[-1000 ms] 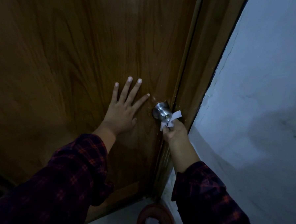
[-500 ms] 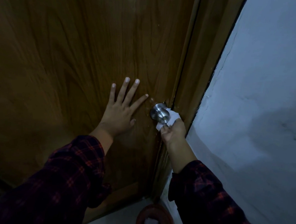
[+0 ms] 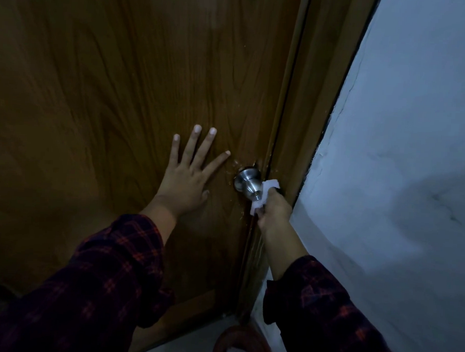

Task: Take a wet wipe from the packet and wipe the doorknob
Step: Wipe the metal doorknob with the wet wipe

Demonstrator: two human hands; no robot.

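The doorknob point(image 3: 248, 182) sits at the right edge of the wooden door point(image 3: 122, 89), close against the frame point(image 3: 306, 126), its round metal body sticking out from the door toward the person. The right hand point(image 3: 275, 209) is the nearer one by far: it is just beside the knob, on its right and lower side, so the knob lies up and to the left of those fingers point(image 3: 272, 195). They are closed on a white wet wipe point(image 3: 264, 195), bunched in the grip, with one end poking up above the hand and the other hanging below near the thumb. The wipe is pressed to the right flank of the knob; the left flank and the front face are bare and shining. I judge the wiping to be under way, and the next stroke needs the wipe carried round the knob's stem axis to reach the far side.

The left hand point(image 3: 186, 181) is flat on the door, fingers spread wide and holding nothing, its forefinger pointing toward the knob but not touching it. It looks to be steadying the door.

No packet is in sight. A reddish round bin point(image 3: 242, 346) stands on the floor below.
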